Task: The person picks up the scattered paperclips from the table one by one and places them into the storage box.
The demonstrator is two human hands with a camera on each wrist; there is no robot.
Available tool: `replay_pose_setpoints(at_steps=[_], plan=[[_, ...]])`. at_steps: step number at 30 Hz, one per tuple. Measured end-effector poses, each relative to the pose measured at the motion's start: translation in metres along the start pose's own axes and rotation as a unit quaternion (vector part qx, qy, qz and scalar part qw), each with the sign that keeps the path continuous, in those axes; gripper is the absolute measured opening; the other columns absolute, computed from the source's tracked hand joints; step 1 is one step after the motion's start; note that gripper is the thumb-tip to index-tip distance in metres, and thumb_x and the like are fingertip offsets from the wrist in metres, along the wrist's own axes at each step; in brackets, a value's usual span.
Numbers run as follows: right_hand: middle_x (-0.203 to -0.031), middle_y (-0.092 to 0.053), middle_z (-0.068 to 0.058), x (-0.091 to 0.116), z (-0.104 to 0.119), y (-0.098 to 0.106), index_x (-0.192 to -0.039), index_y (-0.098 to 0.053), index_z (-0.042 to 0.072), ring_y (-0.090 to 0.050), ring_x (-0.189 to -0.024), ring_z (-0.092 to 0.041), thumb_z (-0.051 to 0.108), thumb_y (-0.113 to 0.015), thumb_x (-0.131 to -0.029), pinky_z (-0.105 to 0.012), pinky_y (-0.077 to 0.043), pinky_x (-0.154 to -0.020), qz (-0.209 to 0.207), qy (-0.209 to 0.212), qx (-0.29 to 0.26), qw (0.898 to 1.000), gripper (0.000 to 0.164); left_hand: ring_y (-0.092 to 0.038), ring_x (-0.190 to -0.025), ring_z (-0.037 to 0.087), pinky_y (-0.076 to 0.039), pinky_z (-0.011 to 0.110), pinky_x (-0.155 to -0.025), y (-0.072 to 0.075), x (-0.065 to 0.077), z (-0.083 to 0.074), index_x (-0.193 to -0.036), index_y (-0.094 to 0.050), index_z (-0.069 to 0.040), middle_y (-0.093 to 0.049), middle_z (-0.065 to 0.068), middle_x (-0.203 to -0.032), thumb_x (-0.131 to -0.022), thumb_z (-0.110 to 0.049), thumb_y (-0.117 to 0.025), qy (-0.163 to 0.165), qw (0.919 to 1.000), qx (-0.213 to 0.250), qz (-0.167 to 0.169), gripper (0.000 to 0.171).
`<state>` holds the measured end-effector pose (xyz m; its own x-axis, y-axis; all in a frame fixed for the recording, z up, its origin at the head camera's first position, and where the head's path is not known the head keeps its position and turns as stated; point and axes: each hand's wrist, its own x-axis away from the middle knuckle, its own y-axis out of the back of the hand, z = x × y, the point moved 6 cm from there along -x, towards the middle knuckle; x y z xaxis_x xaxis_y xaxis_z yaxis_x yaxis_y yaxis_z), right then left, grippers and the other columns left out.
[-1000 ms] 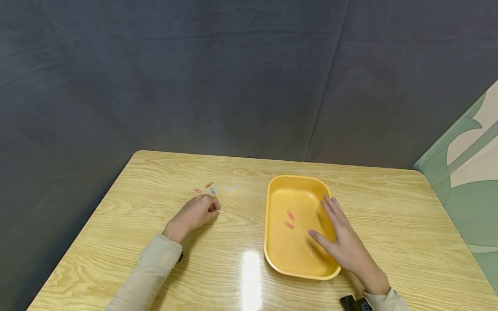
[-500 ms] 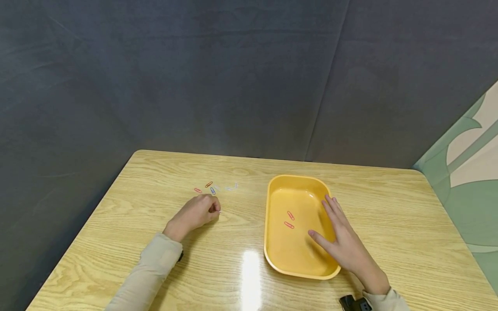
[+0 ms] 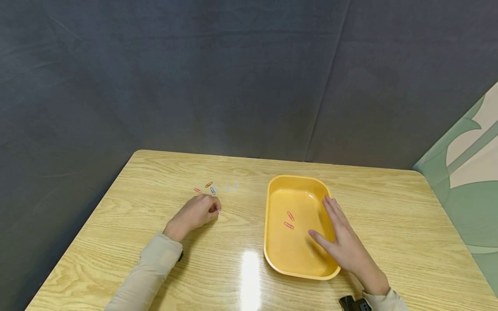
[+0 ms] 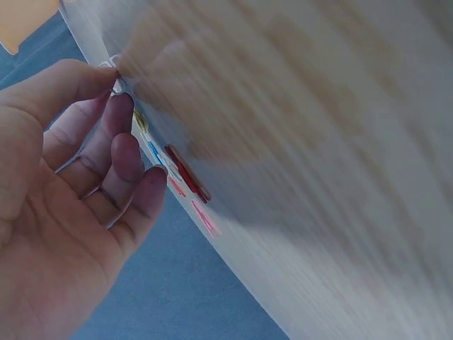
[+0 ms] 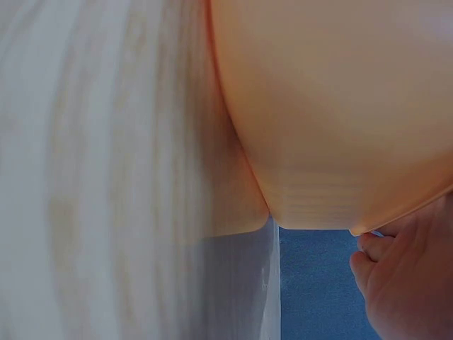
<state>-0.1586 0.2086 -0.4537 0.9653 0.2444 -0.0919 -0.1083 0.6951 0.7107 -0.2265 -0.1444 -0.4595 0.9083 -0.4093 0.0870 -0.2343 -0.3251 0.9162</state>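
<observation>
My left hand [image 3: 194, 214] pinches a white paper clip [image 4: 110, 63] between thumb and index finger, low over the table; the other fingers are bent in the left wrist view. Just beyond this hand lie a pink paper clip [image 3: 198, 190], a dark red one [image 3: 209, 184], a blue one [image 3: 212, 191] and several white ones [image 3: 235, 185]. On the right, a yellow tray [image 3: 266, 224] holds two red paper clips [image 3: 288, 225]. My right hand [image 3: 348, 244] is at the tray's right side, fingers spread on the rim and thumb reaching over the inside.
The wooden table [image 3: 369, 203] runs back to a dark grey cloth [image 3: 233, 86]. A green and cream patterned surface [image 3: 467, 185] lies beyond its right edge. A black wrist device [image 3: 355, 303] shows by the right sleeve.
The white paper clip turns slightly in the left fingertips. Both hands and the tray otherwise stay where they were.
</observation>
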Motion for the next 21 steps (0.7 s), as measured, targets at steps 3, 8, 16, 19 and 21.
replay_pose_setpoints(at_steps=[3,8,16,19,21], plan=[[-0.167,-0.004,-0.017,0.0,0.0,0.0,-0.157,-0.015,0.0,-0.002,-0.152,-0.045,0.035,-0.069,-0.093,-0.071,-0.012,-0.114,0.0,0.003,-0.002,1.0,0.091,-0.047,-0.063,0.007,-0.039,0.02,-0.056,0.001,0.0,-0.001,-0.089,-0.072,-0.009,-0.062,-0.003,-0.075,-0.088,-0.005,-0.07,-0.021,0.9997,-0.008,-0.014,0.005],[-0.167,-0.005,-0.018,0.001,0.0,0.0,-0.157,-0.014,0.0,-0.002,-0.152,-0.046,0.035,-0.068,-0.094,-0.071,-0.012,-0.114,0.0,0.005,-0.003,1.0,0.091,-0.049,-0.066,0.006,-0.041,0.019,-0.058,0.002,0.0,-0.005,-0.086,-0.071,-0.011,-0.066,-0.004,-0.079,-0.09,-0.008,-0.071,-0.052,0.9978,-0.023,-0.035,0.004],[-0.167,-0.005,-0.018,0.001,0.0,0.0,-0.158,-0.013,0.001,-0.003,-0.152,-0.046,0.036,-0.068,-0.093,-0.071,-0.012,-0.115,-0.003,0.001,-0.001,1.0,0.091,-0.043,-0.057,0.002,-0.037,0.018,-0.053,0.004,-0.001,-0.015,-0.091,-0.064,-0.014,-0.06,-0.008,-0.07,-0.096,-0.013,-0.064,-0.084,0.9948,-0.019,-0.054,0.005],[-0.167,-0.005,-0.017,0.0,0.0,0.0,-0.158,-0.013,0.001,-0.003,-0.152,-0.045,0.036,-0.068,-0.093,-0.071,-0.012,-0.115,-0.003,0.0,-0.002,1.0,0.092,-0.04,-0.054,0.002,-0.035,0.018,-0.05,0.004,-0.002,-0.018,-0.093,-0.063,-0.013,-0.058,-0.008,-0.068,-0.097,-0.014,-0.063,-0.085,0.9951,-0.008,-0.051,0.005],[-0.167,-0.005,-0.017,0.0,0.0,0.0,-0.158,-0.014,0.0,-0.003,-0.152,-0.046,0.036,-0.069,-0.093,-0.071,-0.012,-0.115,-0.001,-0.001,-0.001,1.0,0.092,-0.039,-0.054,0.002,-0.036,0.018,-0.051,0.004,-0.002,-0.02,-0.094,-0.065,-0.013,-0.059,-0.008,-0.069,-0.097,-0.015,-0.063,-0.085,0.9951,-0.001,-0.051,0.004]])
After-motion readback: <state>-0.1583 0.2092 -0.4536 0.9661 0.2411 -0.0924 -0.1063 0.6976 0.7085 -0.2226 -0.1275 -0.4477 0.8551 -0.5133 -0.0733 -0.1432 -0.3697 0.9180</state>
